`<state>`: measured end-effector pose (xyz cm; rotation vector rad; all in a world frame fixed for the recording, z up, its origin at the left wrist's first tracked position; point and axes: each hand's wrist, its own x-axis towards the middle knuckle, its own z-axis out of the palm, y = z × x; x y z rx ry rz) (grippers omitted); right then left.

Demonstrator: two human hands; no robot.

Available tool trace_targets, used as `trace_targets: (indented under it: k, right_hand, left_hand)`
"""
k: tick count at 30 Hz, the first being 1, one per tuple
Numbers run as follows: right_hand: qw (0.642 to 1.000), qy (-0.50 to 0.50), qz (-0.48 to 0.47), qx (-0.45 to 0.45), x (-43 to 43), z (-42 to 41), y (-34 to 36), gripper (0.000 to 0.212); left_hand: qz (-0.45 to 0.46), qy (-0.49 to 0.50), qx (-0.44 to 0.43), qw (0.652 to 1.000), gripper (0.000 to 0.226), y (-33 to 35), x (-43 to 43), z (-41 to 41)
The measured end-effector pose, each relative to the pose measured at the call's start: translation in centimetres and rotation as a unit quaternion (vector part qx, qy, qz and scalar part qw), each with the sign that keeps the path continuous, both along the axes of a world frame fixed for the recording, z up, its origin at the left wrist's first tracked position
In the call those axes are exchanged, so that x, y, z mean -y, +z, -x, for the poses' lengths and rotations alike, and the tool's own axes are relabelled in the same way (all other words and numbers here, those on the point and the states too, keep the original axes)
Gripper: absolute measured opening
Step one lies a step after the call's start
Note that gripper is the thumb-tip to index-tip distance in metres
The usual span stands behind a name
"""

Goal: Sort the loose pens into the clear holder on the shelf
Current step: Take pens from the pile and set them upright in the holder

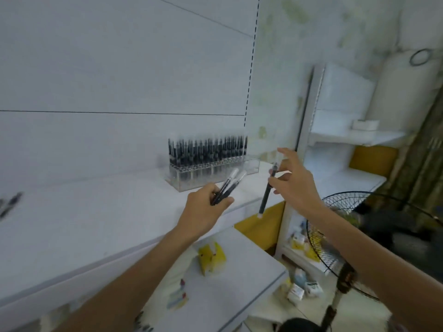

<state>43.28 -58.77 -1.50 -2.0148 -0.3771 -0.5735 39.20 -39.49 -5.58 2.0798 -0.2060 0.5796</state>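
Both arms reach forward; left hand [203, 208] grips pens [229, 185], right hand [297, 185] pinches one pen [265, 197].

Clear holder [182, 179] sits back-right on the shelf [96, 224], crammed with upright black pens [206, 152], right-end slots empty. A clear-capped bunch of pens [231, 180] angles out of the left hand [206, 207]. The right hand [294, 180] pinches a single pen [265, 197], near-vertical.

No text, label, brand or number could be read anywhere. The yellow packet [211, 257] and the small boxes [311, 287] low at the right carried print too blurred to make out. The pens [207, 152] in the clear holder [182, 182] showed no legible marking.
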Motion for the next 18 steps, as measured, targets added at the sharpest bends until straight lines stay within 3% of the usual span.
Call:
trace_targets:
  k: [7,18]
  right_hand:
    - [0.999,0.007,-0.05,0.009,1.2,-6.1,-1.1,0.052]
    - [0.992,0.068,-0.047,0.091,-2.7,-18.3,2.1,0.052]
  left_hand:
    - [-0.027,-0.013,-0.023,0.999,0.026,1.1,1.3,-5.7]
    - [-0.088,0.117,0.016,0.989,0.019,4.0,-1.1,-12.2]
